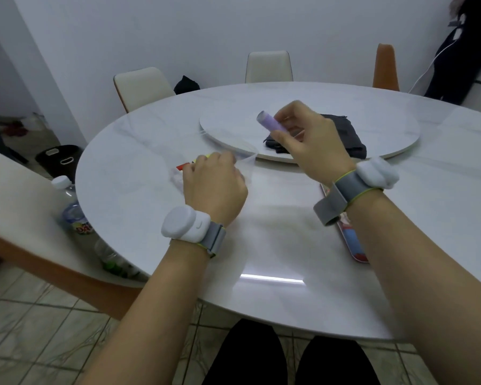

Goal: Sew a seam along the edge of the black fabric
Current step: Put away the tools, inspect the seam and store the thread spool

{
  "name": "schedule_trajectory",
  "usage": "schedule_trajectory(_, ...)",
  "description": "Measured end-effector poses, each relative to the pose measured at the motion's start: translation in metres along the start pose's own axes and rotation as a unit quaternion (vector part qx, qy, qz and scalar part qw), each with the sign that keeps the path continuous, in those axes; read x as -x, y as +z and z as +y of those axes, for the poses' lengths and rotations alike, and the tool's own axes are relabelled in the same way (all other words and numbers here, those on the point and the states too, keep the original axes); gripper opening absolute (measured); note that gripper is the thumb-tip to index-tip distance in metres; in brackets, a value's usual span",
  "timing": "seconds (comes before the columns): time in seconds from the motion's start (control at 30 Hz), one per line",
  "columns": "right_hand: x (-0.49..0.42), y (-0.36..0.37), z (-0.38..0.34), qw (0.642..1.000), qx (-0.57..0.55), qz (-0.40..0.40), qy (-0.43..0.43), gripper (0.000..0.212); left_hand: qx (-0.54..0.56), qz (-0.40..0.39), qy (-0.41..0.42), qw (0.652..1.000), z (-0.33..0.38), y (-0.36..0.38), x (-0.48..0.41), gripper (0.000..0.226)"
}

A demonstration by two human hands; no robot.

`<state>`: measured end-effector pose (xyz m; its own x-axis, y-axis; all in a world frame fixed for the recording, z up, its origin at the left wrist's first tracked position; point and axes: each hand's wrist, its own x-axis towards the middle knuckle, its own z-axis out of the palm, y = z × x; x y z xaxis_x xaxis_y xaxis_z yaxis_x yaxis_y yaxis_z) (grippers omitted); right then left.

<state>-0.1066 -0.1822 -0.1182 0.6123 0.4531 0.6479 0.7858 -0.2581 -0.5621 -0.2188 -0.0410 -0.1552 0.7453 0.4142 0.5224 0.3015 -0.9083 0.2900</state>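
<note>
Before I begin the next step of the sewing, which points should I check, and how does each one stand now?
1. Thread in hand: ok. The right hand grips the purple thread spool.
2. Black fabric within reach: ok. It lies on the turntable just behind that hand, and no hand touches it.
3. Fabric edge laid flat: not ok. The fabric is bunched.
4. Needle ready: cannot tell. None shows. The left hand curls by a red and yellow item, its grip hidden.
5. Thread end free: cannot tell. Too fine to see.
</note>
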Motion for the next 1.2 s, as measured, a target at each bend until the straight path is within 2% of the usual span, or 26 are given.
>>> schedule_trajectory(0.17, -0.017, 0.011, -0.006, 0.990, 0.106, -0.088, -0.043, 0.015, 0.116, 0.052, 0.113, 0.985, -0.008, 0.002, 0.021, 0.014)
schedule_trajectory(0.23, -0.023, 0.013, -0.007, 0.977, 0.155, -0.140, -0.035, 0.017, 0.154, 0.041, 0.169, 0.973, -0.009, 0.000, 0.028, 0.014)
schedule_trajectory(0.37, -0.027, 0.013, -0.005, 0.932, 0.254, -0.259, 0.009, 0.028, 0.203, 0.019, 0.244, 0.948, -0.005, -0.007, 0.034, 0.015)
schedule_trajectory(0.47, -0.026, 0.013, -0.001, 0.899, 0.299, -0.317, 0.040, 0.034, 0.224, 0.025, 0.270, 0.936, -0.004, -0.006, 0.037, 0.013)
schedule_trajectory(0.57, -0.022, 0.010, 0.005, 0.881, 0.338, -0.325, 0.061, 0.021, 0.254, 0.024, 0.281, 0.925, -0.003, -0.006, 0.040, 0.011)
schedule_trajectory(0.73, -0.020, -0.003, 0.010, 0.872, 0.354, -0.327, 0.092, 0.025, 0.271, 0.019, 0.300, 0.915, 0.005, -0.006, 0.045, 0.013)
schedule_trajectory(0.83, -0.021, -0.007, 0.007, 0.868, 0.356, -0.334, 0.093, 0.013, 0.266, 0.025, 0.299, 0.916, 0.008, -0.006, 0.046, 0.013)
schedule_trajectory(1.1, -0.020, -0.008, -0.001, 0.836, 0.377, -0.382, 0.113, 0.022, 0.257, 0.017, 0.291, 0.921, 0.011, -0.007, 0.048, 0.014)
schedule_trajectory(1.2, -0.017, -0.006, -0.002, 0.833, 0.385, -0.382, 0.113, 0.008, 0.257, 0.018, 0.293, 0.921, 0.013, -0.007, 0.048, 0.015)
